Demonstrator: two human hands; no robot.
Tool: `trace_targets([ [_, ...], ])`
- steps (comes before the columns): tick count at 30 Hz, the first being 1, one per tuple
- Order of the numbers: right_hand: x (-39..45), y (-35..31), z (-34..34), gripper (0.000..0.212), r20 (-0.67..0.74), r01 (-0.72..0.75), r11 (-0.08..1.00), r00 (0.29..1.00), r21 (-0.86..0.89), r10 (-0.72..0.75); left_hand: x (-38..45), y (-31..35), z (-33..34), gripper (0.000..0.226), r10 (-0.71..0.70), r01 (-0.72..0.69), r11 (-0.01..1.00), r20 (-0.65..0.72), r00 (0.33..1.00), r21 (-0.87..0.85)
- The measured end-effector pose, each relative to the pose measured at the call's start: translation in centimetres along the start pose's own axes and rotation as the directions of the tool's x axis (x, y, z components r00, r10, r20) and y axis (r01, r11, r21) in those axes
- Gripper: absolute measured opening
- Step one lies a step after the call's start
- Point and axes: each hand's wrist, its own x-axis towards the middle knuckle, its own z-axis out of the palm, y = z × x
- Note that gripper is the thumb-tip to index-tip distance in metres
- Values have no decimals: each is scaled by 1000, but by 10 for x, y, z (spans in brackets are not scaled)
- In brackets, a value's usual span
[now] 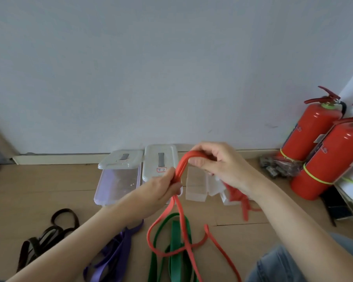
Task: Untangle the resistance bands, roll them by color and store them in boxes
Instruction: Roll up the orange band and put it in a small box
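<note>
While both hands work at chest height over the floor, the red resistance band (179, 169) arches between them: the left hand (167, 186) pinches a bunch of its strands with curled fingers (176, 181), and the right hand (218, 163) has its fingers (199, 161) curled round the top of the loop. The rest of the red band trails down to the wooden floor (49, 186), crossing over the green band (176, 241). A red blur hangs under the right wrist; it may be more of the same band, I cannot tell.

This looks like the start of the roll. My call for doing it well: keep the strands flat and stacked in the left pinch, wind with the right, and lift the tail clear of the green band so it does not drag it along. Rubber springs back, so steady tension matters.

Now the count. Bands by colour: 1 red in hand, green, a purple band (118, 247) and a black band (39, 241) lying on the floor; each pile may hold more than 1, too tangled to say. Clear plastic boxes: 2 lidded boxes (120, 176) by the wall, plus clear compartment trays (197, 186) behind the hands, number unclear. 2 red fire extinguishers (311, 131) stand at the right.
</note>
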Motion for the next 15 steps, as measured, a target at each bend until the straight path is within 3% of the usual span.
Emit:
trace_targets([
  [4, -2, 2, -13, 11, -240, 110, 935, 970, 337, -28, -4, -18, 14, 11, -86, 84, 995, 36, 996, 53],
  [7, -2, 4, -17, 11, -347, 185, 867, 938, 462, -15, -3, -17, 19, 13, -118, 117, 990, 8, 993, 75],
  [10, -1, 8, -25, 10, -405, 213, 862, 914, 461, -9, 3, 9, -15, 17, -130, 104, 986, -206, 970, -133],
  [12, -3, 9, -35, 13, -335, 86, 928, 941, 364, 45, 3, 32, -54, 16, -34, -121, 941, -444, 896, -317],
  [14, -8, 11, -40, 13, -58, -151, 982, 986, 109, 158, -2, 49, -83, 19, 112, -326, 887, -532, 839, -326],
  [15, -10, 12, -39, 11, 102, -243, 967, 963, -75, 250, -4, 52, -87, 20, 132, -344, 872, -509, 851, -348],
])
